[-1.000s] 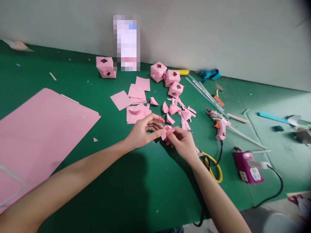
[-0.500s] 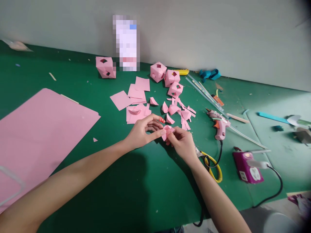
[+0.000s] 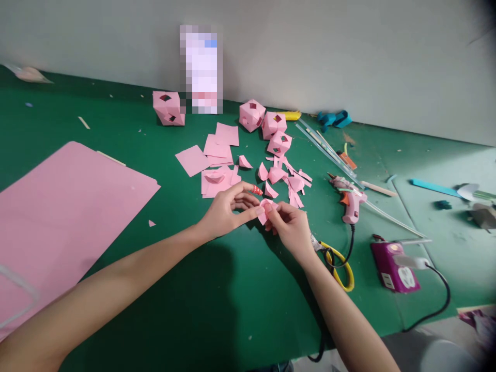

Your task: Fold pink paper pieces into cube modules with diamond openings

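Note:
A small folded pink paper piece [image 3: 265, 213] is held between both hands near the middle of the table. My left hand [image 3: 228, 209] pinches its left edge with the thumb; a finger with a red wrapping points past it. My right hand [image 3: 290, 225] grips the right side, its thumb pressed on the paper. Just beyond my fingers lie several curved pink paper pieces [image 3: 270, 190] and a heap of narrow pink strips [image 3: 295, 199]. Square pink sheets [image 3: 191, 160] lie farther back on the left.
Pink paper polyhedra with cut-out holes [image 3: 251, 115] stand toward the wall. On the right are yellow-handled scissors [image 3: 351, 274], a pink glue gun [image 3: 353, 204] and a purple power box [image 3: 391, 266] with a cord. A large pink sheet [image 3: 73, 206] covers the left side.
My right thumb has shifted slightly up and over the folded paper, pressing more of it. Everything else stays in place.

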A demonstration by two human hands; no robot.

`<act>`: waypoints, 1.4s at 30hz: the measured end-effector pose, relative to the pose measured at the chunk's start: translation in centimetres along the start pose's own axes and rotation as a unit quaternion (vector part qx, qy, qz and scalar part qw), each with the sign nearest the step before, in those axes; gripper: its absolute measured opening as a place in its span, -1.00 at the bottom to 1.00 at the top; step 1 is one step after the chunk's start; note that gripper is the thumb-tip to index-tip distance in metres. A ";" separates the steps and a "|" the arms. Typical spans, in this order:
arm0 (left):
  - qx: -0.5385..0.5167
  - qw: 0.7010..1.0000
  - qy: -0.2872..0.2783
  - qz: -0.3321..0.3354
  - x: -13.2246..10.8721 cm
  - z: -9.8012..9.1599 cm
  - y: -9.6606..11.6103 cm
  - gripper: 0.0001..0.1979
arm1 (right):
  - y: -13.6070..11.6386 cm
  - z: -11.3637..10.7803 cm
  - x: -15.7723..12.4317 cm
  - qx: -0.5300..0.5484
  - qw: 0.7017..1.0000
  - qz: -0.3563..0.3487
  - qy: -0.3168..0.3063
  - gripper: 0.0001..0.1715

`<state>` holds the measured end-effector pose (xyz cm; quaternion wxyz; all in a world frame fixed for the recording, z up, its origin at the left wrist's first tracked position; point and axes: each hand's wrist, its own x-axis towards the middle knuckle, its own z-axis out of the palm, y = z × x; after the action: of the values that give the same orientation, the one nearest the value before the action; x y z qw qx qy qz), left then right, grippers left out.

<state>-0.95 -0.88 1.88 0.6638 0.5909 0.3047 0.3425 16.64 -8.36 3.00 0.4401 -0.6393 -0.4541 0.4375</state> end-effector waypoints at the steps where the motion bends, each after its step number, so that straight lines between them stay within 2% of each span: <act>1: 0.000 1.000 0.004 -0.002 0.0 0.0 0.0 -0.57 | 0.0 0.0 0.0 0.003 1.000 0.001 -0.004 -0.44; 13: -0.023 1.000 0.009 -0.013 0.1 0.0 0.1 -0.56 | -0.1 -0.3 0.0 0.004 0.999 0.002 -0.031 -0.45; 15: -0.025 0.999 0.017 -0.009 0.2 -0.1 0.1 -0.60 | 0.0 -0.6 0.0 0.003 1.000 -0.013 -0.012 -0.50; 18: -0.017 1.000 0.025 -0.007 0.3 -0.2 -0.1 -0.63 | -0.1 -1.0 -0.1 -0.045 0.993 -0.087 0.071 -0.72; 20: -0.011 1.000 0.028 -0.003 0.3 -0.1 -0.2 -0.60 | -0.3 -1.3 -0.2 -0.116 0.972 -0.176 0.103 -0.86; 22: -0.007 1.000 0.031 -0.003 0.3 -0.1 -0.3 -0.58 | -0.4 -1.4 -0.3 -0.194 0.940 -0.262 0.099 -0.95; 25: -0.006 0.999 0.032 -0.016 0.3 -0.1 -0.4 -0.56 | -0.2 -1.5 -0.3 -0.296 0.883 -0.353 0.089 -0.89; 29: 0.002 0.998 0.048 -0.032 0.3 0.1 -0.6 -0.51 | 0.3 -1.5 -0.1 -0.399 0.809 -0.423 0.086 -0.88; 34: 0.018 0.997 0.052 -0.052 0.4 0.3 -0.6 -0.45 | 0.2 -1.4 0.0 -0.479 0.740 -0.465 0.075 -0.90; 38: 0.025 0.996 0.056 -0.060 0.5 0.2 -0.5 -0.43 | 0.1 -1.1 0.1 -0.511 0.714 -0.474 0.072 -0.86; 42: 0.041 0.996 0.055 -0.057 0.5 0.2 -0.4 -0.42 | 0.3 -1.0 0.3 -0.503 0.719 -0.473 0.075 -0.89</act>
<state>-0.44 -0.64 1.51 0.6397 0.5795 0.3877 0.3234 17.68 -8.31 2.88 0.2362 -0.4992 -0.8161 -0.1705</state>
